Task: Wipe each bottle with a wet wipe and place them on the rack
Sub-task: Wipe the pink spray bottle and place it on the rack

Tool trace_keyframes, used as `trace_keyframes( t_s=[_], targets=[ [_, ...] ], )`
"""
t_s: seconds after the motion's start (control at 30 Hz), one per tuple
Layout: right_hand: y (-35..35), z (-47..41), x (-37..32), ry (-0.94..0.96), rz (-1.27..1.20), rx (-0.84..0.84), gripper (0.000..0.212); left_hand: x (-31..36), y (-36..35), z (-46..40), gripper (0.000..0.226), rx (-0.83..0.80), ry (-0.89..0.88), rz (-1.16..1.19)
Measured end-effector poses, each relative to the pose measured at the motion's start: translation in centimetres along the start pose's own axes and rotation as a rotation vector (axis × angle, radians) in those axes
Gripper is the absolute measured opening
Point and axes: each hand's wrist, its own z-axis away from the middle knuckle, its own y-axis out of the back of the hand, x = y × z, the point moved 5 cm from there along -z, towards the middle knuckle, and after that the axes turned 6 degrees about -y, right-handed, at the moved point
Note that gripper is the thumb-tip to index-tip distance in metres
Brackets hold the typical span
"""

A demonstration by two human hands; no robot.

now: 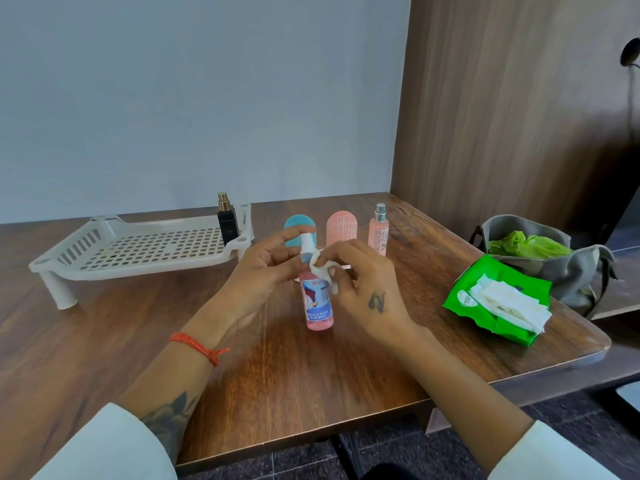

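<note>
left hand point(265, 268): fingers curled round the white spray top of the pink spray bottle point(318, 299); index finger over the nozzle
right hand point(360, 282): fingers pinching a crumpled wet wipe point(323, 271) against the bottle's neck and shoulder
pink spray bottle: upright, mid surface point(294, 372), between both hands; base looks to rest on the wood; blue and red label facing camera
rack point(138, 247): white perforated plastic tray on legs, far left of surface; holds one black bottle point(227, 223) with gold sprayer, upright in its right rear corner; rest of tray floor bare
waiting bottles: teal capsule bottle point(294, 225) partly hidden behind left hand; pink capsule bottle point(342, 225) just beside it; slim pink mist bottle point(378, 230) with silver top to its right; all upright behind the hands
wipes pack point(485, 289): green, lying flat at right; flap open, white wipes spilling from the opening
grey bag point(561, 268): at right edge behind the pack; open top, crumpled green plastic inside
</note>
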Motion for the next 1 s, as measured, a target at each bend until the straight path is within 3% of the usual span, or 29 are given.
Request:
trace_keyframes(
  t_s=[0.1, 0.17, 0.5, 0.63, 0.7, 0.8, 0.83, 1.0],
  targets=[
    [-0.5, -0.2, 0.7, -0.213, -0.094, -0.117, 0.017, -0.2, 0.2, -0.1, 0.034, 0.011, 0.005, -0.013],
    [-0.7, 0.0, 1.0, -0.256, -0.106, -0.155, 0.02, -0.3, 0.2, -0.2, 0.034, 0.023, 0.01, -0.022],
    [0.5, 3.1, -1.7, -0.012, 0.167, -0.133, 0.022, -0.5, 0.5, -0.3, 0.029, 0.15, -0.011, 0.088],
    [0.8, 3.8, -1.1, -0.081, 0.16, -0.134, 0.027, 0.2, 1.0, -0.4, 0.032, 0.198, -0.06, 0.161],
    [1.2, 4.1, -0.3, -0.335, -0.053, -0.086, 0.022, 0.6, 0.9, -0.4, 0.039, 0.221, -0.092, 0.238],
    [-0.3, 4.6, 0.3, -0.979, -0.899, -0.121, 0.026, 1.1, 1.0, -0.4, 0.037, 0.249, -0.154, 0.286],
    [-0.8, 4.7, -0.2, -1.104, -1.112, -0.132, 0.024, 1.3, 1.0, -0.4, 0.034, 0.246, -0.171, 0.274],
    [-1.0, 4.4, -1.1, -1.326, -1.376, -0.101, 0.018, 1.9, 1.1, -0.1, 0.036, 0.215, -0.248, 0.129]
  ],
)
